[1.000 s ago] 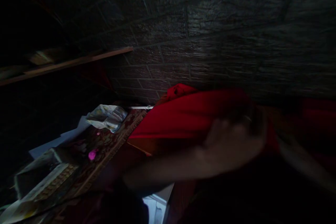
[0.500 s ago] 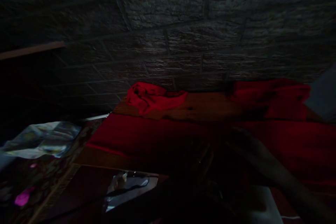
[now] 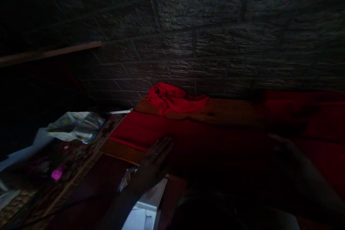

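Observation:
The scene is very dark. A red cloth (image 3: 151,129) is spread flat over a wooden surface (image 3: 229,113). My left hand (image 3: 155,161) lies flat at the cloth's near left edge, fingers stretched out, holding nothing. My right hand (image 3: 283,149) rests on the cloth at the right, dim and blurred, so its fingers are hard to read. A crumpled red cloth (image 3: 175,99) sits at the back of the wooden surface, against the wall. More red fabric (image 3: 302,109) is heaped at the back right.
A dark brick-patterned wall (image 3: 202,25) rises close behind. On the left lie a patterned rug (image 3: 81,158), a crinkled plastic bag (image 3: 75,125) and a small pink object (image 3: 57,173). Something white (image 3: 145,212) shows below my left arm.
The view swung right, then back left. The red cloth, lifted in front of me a second ago, now lies flat. My left hand has come forward onto its edge.

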Demonstrator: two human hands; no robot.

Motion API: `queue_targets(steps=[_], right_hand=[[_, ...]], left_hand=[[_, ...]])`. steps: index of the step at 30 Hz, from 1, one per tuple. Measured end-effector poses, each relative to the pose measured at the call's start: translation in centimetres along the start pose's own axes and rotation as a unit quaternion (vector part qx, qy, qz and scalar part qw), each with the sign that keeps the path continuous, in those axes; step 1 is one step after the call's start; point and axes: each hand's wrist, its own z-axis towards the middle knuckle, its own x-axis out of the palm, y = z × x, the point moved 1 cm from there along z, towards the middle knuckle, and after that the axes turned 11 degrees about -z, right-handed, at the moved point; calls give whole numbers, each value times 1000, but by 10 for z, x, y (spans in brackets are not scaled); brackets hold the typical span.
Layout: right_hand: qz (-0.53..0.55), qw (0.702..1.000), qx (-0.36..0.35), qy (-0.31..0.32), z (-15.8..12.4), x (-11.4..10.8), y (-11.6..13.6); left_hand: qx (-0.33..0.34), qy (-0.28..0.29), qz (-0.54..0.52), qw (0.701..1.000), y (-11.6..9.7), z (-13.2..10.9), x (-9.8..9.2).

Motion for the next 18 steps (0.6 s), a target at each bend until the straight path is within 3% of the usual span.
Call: queue_targets(steps=[3, 5, 8, 10, 14, 16, 18], right_hand=[[29, 997, 63, 13, -3, 1, 0], [40, 995, 88, -24, 2, -3, 13], [105, 987, 103, -64, 18, -13, 37], [130, 982, 100, -90, 25, -19, 44], [82, 988, 84, -100, 23, -26, 26], [28, 994, 68, -77, 16, -27, 9], [-37, 997, 40, -54, 5, -27, -2]], left_hand=[[-17, -5, 1, 1000, 31, -14, -13], [-23, -14, -11, 1000, 43, -14, -17], [-38, -12, -19, 999, 50, -6, -17], [-56, -46, -15, 997, 49, -2, -16], [-67, -169, 15, 983, 41, -8, -14], [-37, -173, 40, 983, 38, -15, -12], [-2, -139, 50, 989, 37, -20, -10]])
